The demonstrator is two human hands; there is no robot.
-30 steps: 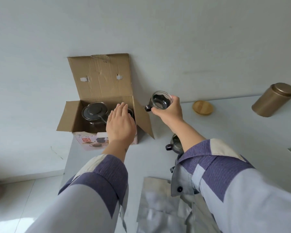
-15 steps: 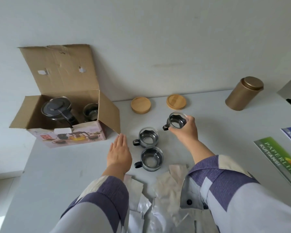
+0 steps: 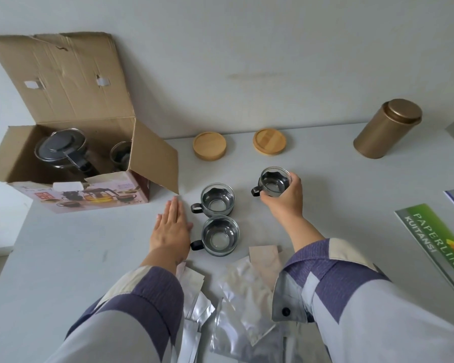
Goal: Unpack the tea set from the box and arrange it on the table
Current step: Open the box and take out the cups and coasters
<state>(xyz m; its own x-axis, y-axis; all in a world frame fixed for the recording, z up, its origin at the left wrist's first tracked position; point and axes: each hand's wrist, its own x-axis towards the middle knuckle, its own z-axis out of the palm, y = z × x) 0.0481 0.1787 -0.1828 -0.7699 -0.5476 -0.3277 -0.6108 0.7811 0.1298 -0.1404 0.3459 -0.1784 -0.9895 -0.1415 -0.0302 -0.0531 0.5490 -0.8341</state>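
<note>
An open cardboard box [image 3: 95, 197] stands at the table's far left, with a dark-lidded glass teapot [image 3: 60, 150] and one glass cup [image 3: 119, 155] inside. Two glass cups with black handles [image 3: 217, 199] [image 3: 220, 235] stand mid-table, one behind the other. My right hand [image 3: 283, 200] grips a third glass cup [image 3: 273, 182] by its rim, low over or on the table to their right. My left hand [image 3: 172, 227] lies flat on the table, fingers straight, just left of the two cups. Two round wooden coasters [image 3: 209, 145] [image 3: 269, 141] lie by the wall.
A gold tin canister [image 3: 387, 128] stands at the back right. Green and blue paper packs [image 3: 435, 247] lie along the right edge. Silver foil pouches [image 3: 241, 297] are heaped near me between my sleeves. The white table [image 3: 76, 258] ends at the left, beside the box.
My right hand carried the cup from beside the box down and right to the spot beside the two cups. My left hand left the box and came down flat on the table.
</note>
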